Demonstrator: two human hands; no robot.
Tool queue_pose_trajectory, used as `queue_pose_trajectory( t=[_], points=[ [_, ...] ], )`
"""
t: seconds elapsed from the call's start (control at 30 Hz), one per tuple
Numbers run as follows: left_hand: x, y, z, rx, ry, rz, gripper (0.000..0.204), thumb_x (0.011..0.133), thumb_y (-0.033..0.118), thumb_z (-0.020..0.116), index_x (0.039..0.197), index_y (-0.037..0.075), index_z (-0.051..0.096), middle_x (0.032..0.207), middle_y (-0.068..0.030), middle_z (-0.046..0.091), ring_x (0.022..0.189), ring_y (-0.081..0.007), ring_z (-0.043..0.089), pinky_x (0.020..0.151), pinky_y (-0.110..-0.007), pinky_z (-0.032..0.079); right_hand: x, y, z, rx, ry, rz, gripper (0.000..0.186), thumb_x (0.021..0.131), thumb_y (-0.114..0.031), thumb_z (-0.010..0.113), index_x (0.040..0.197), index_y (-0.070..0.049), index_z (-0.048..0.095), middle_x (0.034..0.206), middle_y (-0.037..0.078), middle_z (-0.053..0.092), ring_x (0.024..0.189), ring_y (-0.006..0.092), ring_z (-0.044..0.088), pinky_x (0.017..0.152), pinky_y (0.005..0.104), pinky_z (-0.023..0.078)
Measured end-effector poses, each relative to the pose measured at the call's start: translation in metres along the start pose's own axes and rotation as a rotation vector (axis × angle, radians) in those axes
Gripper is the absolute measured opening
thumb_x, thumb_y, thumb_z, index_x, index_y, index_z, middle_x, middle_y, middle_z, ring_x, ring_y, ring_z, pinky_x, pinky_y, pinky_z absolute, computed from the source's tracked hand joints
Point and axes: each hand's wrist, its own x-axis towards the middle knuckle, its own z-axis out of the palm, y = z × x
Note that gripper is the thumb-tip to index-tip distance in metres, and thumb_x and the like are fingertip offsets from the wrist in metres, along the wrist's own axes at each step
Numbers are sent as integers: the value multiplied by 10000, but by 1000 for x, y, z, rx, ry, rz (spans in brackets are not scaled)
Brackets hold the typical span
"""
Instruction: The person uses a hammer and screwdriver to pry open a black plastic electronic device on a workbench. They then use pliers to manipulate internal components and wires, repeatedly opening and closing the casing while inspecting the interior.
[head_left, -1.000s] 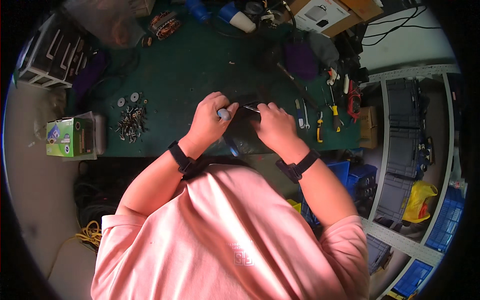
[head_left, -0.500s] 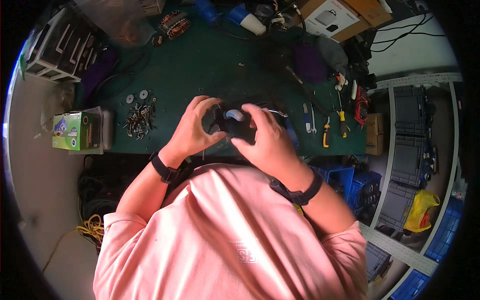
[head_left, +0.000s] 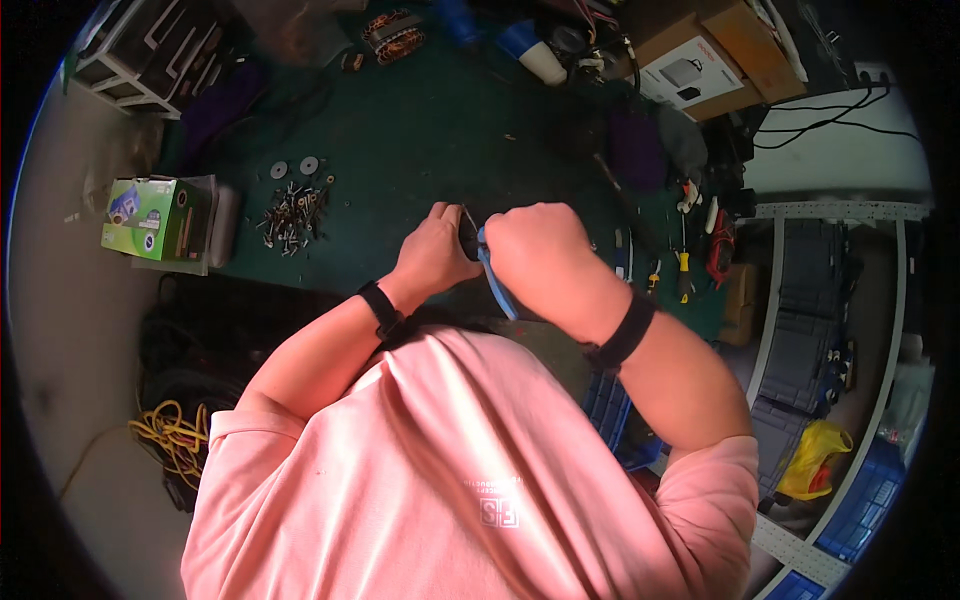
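In front of my body, my right hand (head_left: 541,250) is closed in a fist round a pair of blue-handled pliers (head_left: 496,284). One handle hangs below the fist, and the thin metal end points toward my left hand (head_left: 434,252). The fingers of that hand are wrapped round a small dark part (head_left: 468,237), mostly hidden between the two hands, so its kind does not show. Where the pliers' tip meets the part, I cannot tell whether they touch.
Left on the green worktop (head_left: 400,130) lie a pile of screws (head_left: 290,222) and two grey washers (head_left: 310,163). A green box (head_left: 145,220) stands at the left edge. Screwdrivers (head_left: 684,275) lie at right. A copper-wound coil (head_left: 393,38) sits at the back.
My right hand has taken up the blue-handled pliers and brought them to the dark part. My left hand has closed round that part. The view has shifted slightly.
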Motion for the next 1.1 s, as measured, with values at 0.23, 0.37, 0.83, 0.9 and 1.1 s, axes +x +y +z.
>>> queue_pose_trajectory(
  t=[0.23, 0.37, 0.83, 0.9, 1.1],
  points=[
    [0, -10, 19, 15, 39, 58, 647, 652, 230, 840, 1163, -20, 532, 1190, -208, 573, 933, -423, 663, 780, -478, 568, 14, -2, -17, -32, -104, -133, 99, 716, -132, 655, 688, -68, 725, 692, 160, 686, 692, 330, 703, 625, 417, 558],
    [-5, 4, 10, 10, 83, 28, 608, 656, 209, 841, 1123, -20, 526, 1161, -215, 579, 910, -436, 665, 767, -484, 569, 15, 13, -18, -11, -130, -125, 98, 729, -127, 663, 712, -55, 727, 717, 166, 692, 711, 356, 698, 642, 432, 559],
    [-8, 10, 10, 1, 104, 50, 601, 663, 143, 816, 1138, -57, 508, 1132, -243, 572, 855, -452, 667, 737, -490, 575, -5, 19, -23, 80, -196, -13, 113, 763, -131, 650, 736, -58, 732, 739, 168, 704, 742, 344, 713, 693, 467, 565],
    [-6, 9, 7, 10, 91, 33, 594, 669, 139, 813, 1139, -58, 507, 1133, -243, 571, 865, -453, 666, 743, -490, 574, -10, 43, -7, 237, -177, 119, 145, 842, -169, 645, 830, -50, 728, 815, 200, 701, 797, 395, 692, 735, 499, 550],
    [-5, 3, 11, -50, 91, 24, 663, 646, 165, 848, 1156, -44, 480, 1138, -266, 574, 922, -482, 641, 773, -505, 554, -18, 49, 10, 87, -127, 102, 148, 870, -183, 625, 864, -48, 687, 785, 156, 705, 756, 361, 702, 689, 483, 553]
  ],
)
